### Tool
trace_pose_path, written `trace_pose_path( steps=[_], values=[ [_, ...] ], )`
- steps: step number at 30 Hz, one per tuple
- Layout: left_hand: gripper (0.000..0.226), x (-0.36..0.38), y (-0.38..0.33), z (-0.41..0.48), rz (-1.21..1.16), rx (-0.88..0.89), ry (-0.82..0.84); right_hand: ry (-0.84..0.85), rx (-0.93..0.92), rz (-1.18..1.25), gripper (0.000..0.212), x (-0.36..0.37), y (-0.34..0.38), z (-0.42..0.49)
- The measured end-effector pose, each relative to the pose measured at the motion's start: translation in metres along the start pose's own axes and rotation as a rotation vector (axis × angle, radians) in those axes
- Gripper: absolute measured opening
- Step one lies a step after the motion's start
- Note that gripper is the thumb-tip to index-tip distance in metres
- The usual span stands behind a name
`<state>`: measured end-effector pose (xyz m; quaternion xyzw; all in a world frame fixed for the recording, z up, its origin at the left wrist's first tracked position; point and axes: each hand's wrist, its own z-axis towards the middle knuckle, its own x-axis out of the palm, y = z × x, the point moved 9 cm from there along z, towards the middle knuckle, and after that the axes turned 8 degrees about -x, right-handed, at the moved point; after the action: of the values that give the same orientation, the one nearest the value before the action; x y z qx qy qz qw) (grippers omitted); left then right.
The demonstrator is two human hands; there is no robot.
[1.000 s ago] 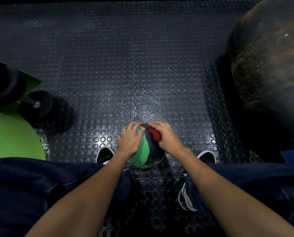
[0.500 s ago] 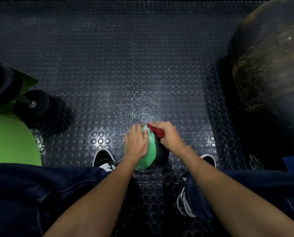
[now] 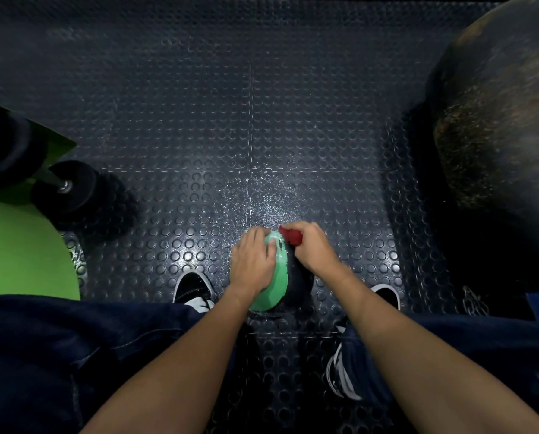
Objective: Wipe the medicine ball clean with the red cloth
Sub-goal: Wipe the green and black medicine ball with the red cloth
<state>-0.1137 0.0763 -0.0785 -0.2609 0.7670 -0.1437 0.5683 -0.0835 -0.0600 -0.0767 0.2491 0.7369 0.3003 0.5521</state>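
Note:
A green and black medicine ball (image 3: 277,286) sits on the studded rubber floor (image 3: 199,120) between my feet. My left hand (image 3: 252,261) lies over its green left side, fingers curved onto the top. My right hand (image 3: 313,250) grips a folded red cloth (image 3: 291,236) and presses it against the ball's top, at the seam of green and black. Most of the cloth is hidden inside my fist.
A large dark exercise ball (image 3: 500,136) fills the right side. At left are a black dumbbell (image 3: 71,186) and a bright green mat or ball (image 3: 20,252). My shoes (image 3: 193,289) flank the medicine ball; my jeans (image 3: 74,355) cover the lower frame.
The red cloth has slid from the ball's black right side up to its top. My left hand shifted a little further over the green side.

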Motion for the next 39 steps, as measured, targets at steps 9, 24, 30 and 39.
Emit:
trace_pose_path(
  steps=[9, 24, 30, 39],
  values=[
    [0.033, 0.001, -0.004, 0.004, 0.022, 0.031, 0.03, -0.011, -0.061, 0.351, 0.045, -0.028, 0.018, -0.007],
    [0.033, 0.001, -0.004, 0.017, 0.004, 0.01, 0.087, -0.002, -0.033, 0.367, 0.047, -0.032, 0.021, -0.02],
    [0.034, -0.003, -0.002, 0.021, -0.03, -0.041, 0.078, 0.016, 0.047, 0.211, 0.051, -0.02, 0.011, -0.01],
    [0.03, -0.003, 0.005, 0.025, -0.048, -0.067, 0.117, 0.03, -0.017, 0.283, 0.044, -0.042, 0.013, -0.013]
  ],
)
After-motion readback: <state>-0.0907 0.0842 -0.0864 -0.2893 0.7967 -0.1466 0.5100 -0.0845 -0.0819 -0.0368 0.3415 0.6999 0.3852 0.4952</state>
